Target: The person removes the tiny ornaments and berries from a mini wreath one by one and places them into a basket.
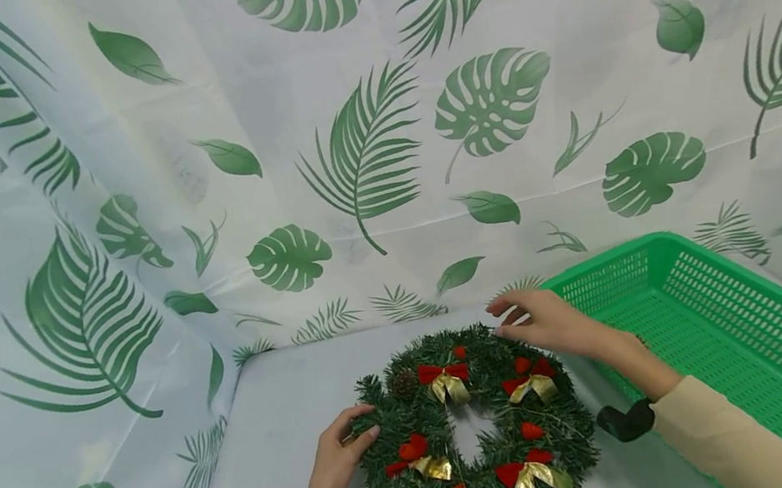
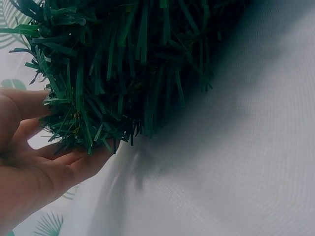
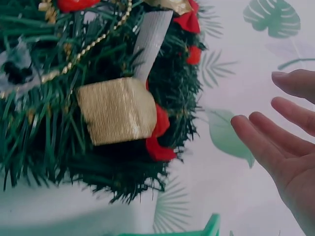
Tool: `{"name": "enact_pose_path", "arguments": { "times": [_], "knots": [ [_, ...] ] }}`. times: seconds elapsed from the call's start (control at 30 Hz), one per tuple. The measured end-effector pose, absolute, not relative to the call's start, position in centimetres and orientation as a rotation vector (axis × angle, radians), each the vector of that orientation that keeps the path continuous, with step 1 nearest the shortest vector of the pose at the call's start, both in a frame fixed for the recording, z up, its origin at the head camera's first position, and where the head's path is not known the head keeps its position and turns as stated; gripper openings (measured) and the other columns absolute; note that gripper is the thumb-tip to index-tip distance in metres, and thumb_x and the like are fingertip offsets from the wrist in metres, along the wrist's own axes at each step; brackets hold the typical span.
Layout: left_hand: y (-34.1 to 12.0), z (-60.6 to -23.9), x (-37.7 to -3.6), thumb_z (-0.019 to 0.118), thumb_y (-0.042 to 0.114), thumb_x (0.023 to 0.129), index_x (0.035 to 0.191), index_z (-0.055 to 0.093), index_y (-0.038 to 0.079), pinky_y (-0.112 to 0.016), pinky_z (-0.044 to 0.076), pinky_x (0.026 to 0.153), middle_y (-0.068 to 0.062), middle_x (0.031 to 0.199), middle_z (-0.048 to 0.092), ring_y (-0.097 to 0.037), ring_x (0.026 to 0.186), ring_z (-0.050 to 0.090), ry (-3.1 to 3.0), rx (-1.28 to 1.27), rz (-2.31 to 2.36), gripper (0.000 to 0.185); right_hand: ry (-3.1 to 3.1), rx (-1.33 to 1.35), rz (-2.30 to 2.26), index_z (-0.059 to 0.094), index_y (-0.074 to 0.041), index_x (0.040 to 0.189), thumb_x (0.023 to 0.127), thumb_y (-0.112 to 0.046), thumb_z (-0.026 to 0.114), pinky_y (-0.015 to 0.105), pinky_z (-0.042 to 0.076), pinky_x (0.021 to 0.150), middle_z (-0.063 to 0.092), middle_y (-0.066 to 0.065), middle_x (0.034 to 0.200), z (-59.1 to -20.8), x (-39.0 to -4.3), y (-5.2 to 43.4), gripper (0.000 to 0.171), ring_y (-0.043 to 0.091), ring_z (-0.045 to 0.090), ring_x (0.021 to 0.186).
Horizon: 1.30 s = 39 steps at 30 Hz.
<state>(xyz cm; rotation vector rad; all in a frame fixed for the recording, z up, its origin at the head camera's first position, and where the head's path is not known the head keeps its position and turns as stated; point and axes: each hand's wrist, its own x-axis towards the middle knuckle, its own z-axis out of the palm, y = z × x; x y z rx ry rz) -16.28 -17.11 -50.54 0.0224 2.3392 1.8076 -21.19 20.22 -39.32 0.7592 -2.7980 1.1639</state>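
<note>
Head view: the green wreath (image 1: 423, 418) with its red-and-gold bows (image 1: 531, 386) is sitting on the surface (image 1: 285, 395), short of the back edge and in from the back left corner. The left hand (image 1: 338, 458) is gripping its left rim, fingers curling beneath the foliage, while the right hand (image 1: 543, 324) is hovering by the far right rim, fingers loosely spread and clear of it. Over to the right, a green basket (image 1: 719, 359) is standing nearby, a black object (image 1: 626, 421) lying between it and the wreath.
</note>
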Motion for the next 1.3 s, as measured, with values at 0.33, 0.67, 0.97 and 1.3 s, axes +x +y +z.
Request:
{"name": "enact_pose_path", "arguments": {
  "times": [0.33,0.67,0.97,1.3],
  "knots": [
    [-17.1,-50.8,-16.5,0.074,0.029,0.097,0.134,0.066,0.015,-0.061,0.046,0.106,-0.02,0.16,0.042,-0.05,0.144,0.04,2.339,0.026,1.809,0.041,-2.806,0.825,1.147,0.063,0.003,0.13,0.1,-0.015,0.068,0.043,0.059,0.089,0.068,0.022,0.125,-39.9,-21.8,18.5,0.035,0.038,0.07,0.108],
    [-17.2,-50.8,-16.5,0.073,0.028,0.098,0.135,0.066,0.014,-0.059,0.048,0.106,-0.02,0.159,0.043,-0.049,0.144,0.041,2.334,0.039,1.815,0.04,-2.831,0.849,1.227,0.063,0.0,0.13,0.099,-0.011,0.07,0.04,0.06,0.087,0.068,0.022,0.126,-40.6,-22.2,15.9,0.034,0.033,0.071,0.106],
    [-17.3,-50.9,-16.5,0.073,0.027,0.098,0.135,0.066,0.013,-0.056,0.05,0.103,-0.02,0.158,0.044,-0.047,0.141,0.046,2.324,0.048,1.823,0.04,-2.821,0.955,1.287,0.062,0.001,0.131,0.099,-0.01,0.069,0.034,0.06,0.085,0.067,0.024,0.126,-41.6,-22.4,14.0,0.035,0.034,0.07,0.106],
    [-17.5,-50.8,-16.5,0.073,0.027,0.097,0.135,0.066,0.015,-0.054,0.051,0.102,-0.02,0.159,0.043,-0.045,0.138,0.05,2.307,0.038,1.827,0.04,-2.822,1.013,1.313,0.06,0.005,0.133,0.1,-0.007,0.067,0.033,0.059,0.084,0.066,0.025,0.126,-42.3,-22.4,12.3,0.036,0.032,0.07,0.104]
  ]
}}
